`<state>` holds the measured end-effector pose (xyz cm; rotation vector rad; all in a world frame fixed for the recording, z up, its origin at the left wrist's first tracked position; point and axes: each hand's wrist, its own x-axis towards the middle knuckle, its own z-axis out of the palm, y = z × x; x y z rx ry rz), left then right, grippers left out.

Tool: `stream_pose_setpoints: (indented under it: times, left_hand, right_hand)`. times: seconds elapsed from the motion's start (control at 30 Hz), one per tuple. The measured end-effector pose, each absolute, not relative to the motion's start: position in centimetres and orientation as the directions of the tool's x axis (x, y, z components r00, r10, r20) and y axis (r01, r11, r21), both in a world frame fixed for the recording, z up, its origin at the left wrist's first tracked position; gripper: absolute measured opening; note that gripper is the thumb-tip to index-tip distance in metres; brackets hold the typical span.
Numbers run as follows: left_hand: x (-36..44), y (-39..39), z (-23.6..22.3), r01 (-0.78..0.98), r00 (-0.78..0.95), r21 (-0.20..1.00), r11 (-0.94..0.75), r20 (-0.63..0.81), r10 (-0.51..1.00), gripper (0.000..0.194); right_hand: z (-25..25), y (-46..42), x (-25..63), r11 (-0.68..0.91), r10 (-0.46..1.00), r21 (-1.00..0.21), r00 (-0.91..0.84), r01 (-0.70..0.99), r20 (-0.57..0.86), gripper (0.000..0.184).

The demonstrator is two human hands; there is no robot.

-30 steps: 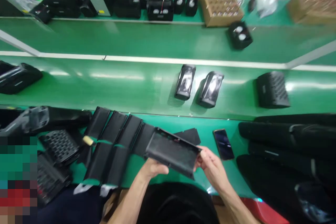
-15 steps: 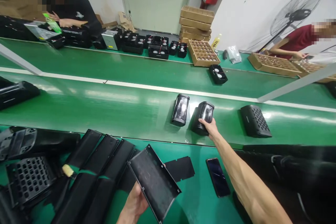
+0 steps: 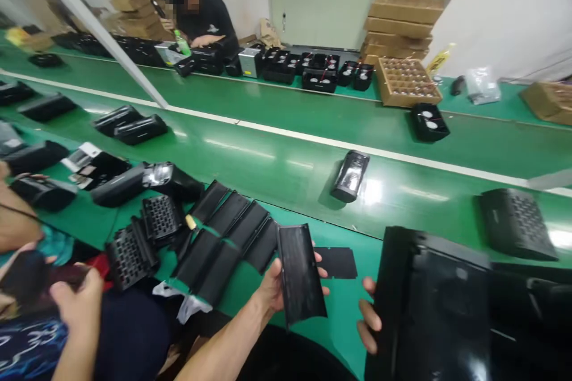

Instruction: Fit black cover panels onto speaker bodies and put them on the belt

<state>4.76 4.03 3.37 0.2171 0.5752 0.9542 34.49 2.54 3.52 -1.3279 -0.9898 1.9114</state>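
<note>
A thin, curved black plastic panel [image 3: 301,277] is gripped along its sides by my left hand [image 3: 270,283], inner face towards me. At the lower right, my right hand [image 3: 370,317] holds a black speaker housing [image 3: 440,303] close to the camera; only a few fingertips show at its left edge. Behind the panel, a flat black sheet [image 3: 342,263] lies on the green table [image 3: 337,324]. To the left of my left hand, several black panels [image 3: 218,232] lie in rows. Another glossy black speaker [image 3: 351,176] stands on the green belt [image 3: 277,172].
A housing with a holed grille [image 3: 516,223] sits at the right of the belt. Black grilles [image 3: 161,217] are piled on the left. A co-worker's hand [image 3: 83,303] is at the lower left. Across the belt are another person [image 3: 210,15], speaker boxes [image 3: 319,78] and cartons [image 3: 402,27].
My right hand has lifted one speaker housing off the belt and brought it close. My left hand has turned the panel more upright. The view has swung left, showing a co-worker beside me.
</note>
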Motion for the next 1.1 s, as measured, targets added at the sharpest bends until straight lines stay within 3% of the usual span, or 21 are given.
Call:
stream_pose_setpoints:
  times: [0.07, 0.13, 0.2, 0.3, 0.43, 0.63, 0.97, 1.1]
  left_hand:
    - [5.4, 3.7, 3.4, -0.724, 0.414, 0.425, 0.543, -0.362, 0.835, 0.093]
    - [5.9, 3.3, 3.4, -0.73, 0.407, 0.427, 0.535, -0.358, 0.841, 0.087]
    - [6.5, 2.8, 3.2, -0.723, 0.41, 0.438, 0.534, -0.351, 0.842, 0.077]
    - [7.6, 2.4, 3.0, -0.717, 0.408, 0.479, 0.506, -0.3, 0.862, 0.073]
    - [8.8, 2.3, 3.0, -0.764, 0.4, 0.466, 0.445, -0.2, 0.895, 0.084]
    - [9.3, 2.4, 2.7, -0.82, 0.333, 0.421, 0.387, -0.199, 0.922, 0.087]
    - [9.6, 2.2, 1.6, -0.796, 0.36, 0.426, 0.43, -0.238, 0.902, 0.093]
    - [10.0, 2.4, 1.9, -0.816, 0.33, 0.39, 0.427, -0.293, 0.897, 0.087]
  right_hand:
    - [4.7, 0.8, 33.5, -0.627, 0.739, -0.773, -0.387, -0.098, -0.551, 0.103]
    - [6.8, 0.2, 32.4, -0.572, 0.805, -0.817, -0.244, -0.076, -0.541, 0.104]
    - [9.2, 0.8, 30.7, -0.469, 0.869, -0.872, -0.102, 0.144, -0.484, 0.105]
    - [11.4, 3.0, 28.0, -0.356, 0.906, -0.81, -0.041, 0.465, -0.421, 0.11]
    - [12.0, 4.6, 26.1, -0.29, 0.902, -0.75, -0.092, 0.595, -0.421, 0.11]
    - [11.9, 4.7, 26.0, -0.233, 0.898, -0.714, -0.136, 0.66, -0.419, 0.111]
    - [10.1, 4.6, 25.6, -0.292, 0.874, -0.711, -0.124, 0.639, -0.471, 0.113]
    - [9.7, 5.5, 25.7, -0.312, 0.863, -0.712, -0.125, 0.629, -0.489, 0.111]
